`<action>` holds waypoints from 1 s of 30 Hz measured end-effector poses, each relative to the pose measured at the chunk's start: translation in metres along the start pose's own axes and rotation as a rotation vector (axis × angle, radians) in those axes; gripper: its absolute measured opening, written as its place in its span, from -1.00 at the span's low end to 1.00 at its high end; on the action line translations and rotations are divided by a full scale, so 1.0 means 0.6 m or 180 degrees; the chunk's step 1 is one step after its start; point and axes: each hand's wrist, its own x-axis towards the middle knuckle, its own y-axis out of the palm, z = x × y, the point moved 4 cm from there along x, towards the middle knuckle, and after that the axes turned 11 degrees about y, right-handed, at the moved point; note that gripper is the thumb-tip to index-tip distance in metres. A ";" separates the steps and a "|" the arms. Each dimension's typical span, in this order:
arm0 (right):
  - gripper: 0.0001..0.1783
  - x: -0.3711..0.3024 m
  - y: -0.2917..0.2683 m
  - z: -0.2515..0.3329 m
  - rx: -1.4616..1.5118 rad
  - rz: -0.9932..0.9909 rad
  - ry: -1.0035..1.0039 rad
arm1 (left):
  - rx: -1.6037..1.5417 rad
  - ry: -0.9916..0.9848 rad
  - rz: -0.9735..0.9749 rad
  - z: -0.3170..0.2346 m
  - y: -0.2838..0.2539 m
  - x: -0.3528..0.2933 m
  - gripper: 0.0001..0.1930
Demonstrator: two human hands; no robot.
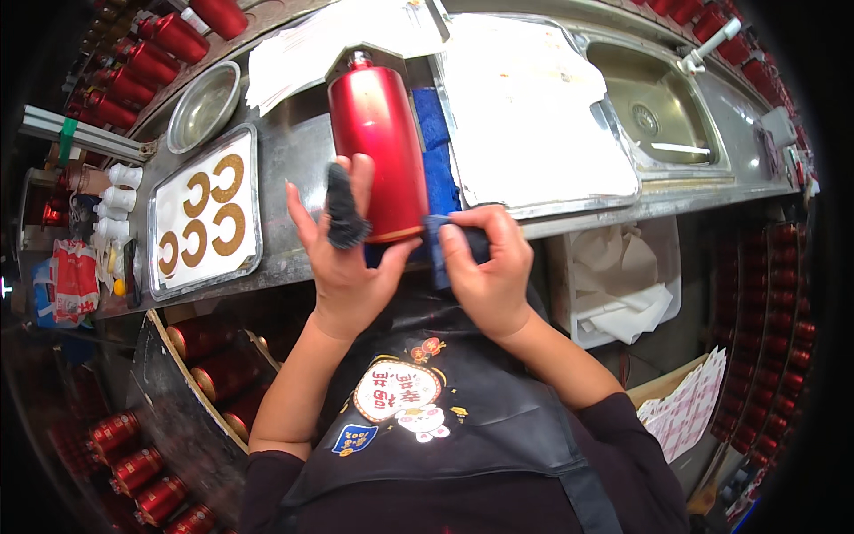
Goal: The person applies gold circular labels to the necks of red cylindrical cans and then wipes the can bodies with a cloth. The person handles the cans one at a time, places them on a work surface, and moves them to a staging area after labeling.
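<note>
A glossy red bottle [378, 142] lies on the counter in front of me, its dark neck pointing away and its base toward me. My left hand [351, 267] is at the left of the base, fingers spread and a black fabric cover on one finger. Its thumb reaches along the base, seemingly touching it. Just right of the base, my right hand [492, 271] pinches a folded blue cloth [438, 252] between thumb and fingers. Something dark, perhaps another finger cover, shows beneath those fingers. Another blue cloth [436, 147] lies along the bottle's right side.
On the left, a tray [259, 191] bears gold crescent-shaped pieces, with a metal bowl [205, 107] behind it. White sheets cover a tray [636, 182] at right, beside a sink [722, 133]. Below the counter are a white bin [673, 267] and several red bottles [222, 378].
</note>
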 end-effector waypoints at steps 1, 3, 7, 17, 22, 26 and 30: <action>-0.88 0.002 -0.005 -0.009 -0.0145 -0.0087 0.0449 | 0.0016 0.0025 0.0024 -0.002 0.000 0.005 -0.09; -0.89 0.000 -0.005 -0.011 0.0542 -0.0159 0.0659 | -0.0034 0.0122 0.0334 -0.005 0.012 0.014 -0.13; -0.88 -0.012 0.019 -0.015 0.0514 0.0369 0.0460 | 0.0114 0.0279 0.0121 0.010 0.013 0.013 -0.13; -0.88 -0.018 0.005 -0.059 0.0439 0.0257 0.1029 | 0.0089 -0.0723 0.0474 0.040 0.017 -0.072 -0.26; -0.88 -0.012 0.001 -0.006 0.0414 0.0285 0.0361 | -0.0052 -0.0942 0.0342 0.034 0.011 -0.065 -0.16; -0.88 0.000 -0.004 -0.006 0.0130 0.0194 0.0362 | -0.0206 -0.0647 -0.0026 0.020 0.008 -0.047 -0.03; -0.89 0.001 -0.015 -0.016 0.0408 0.0270 0.0789 | -0.0426 -0.0768 0.0066 0.021 0.010 -0.039 0.08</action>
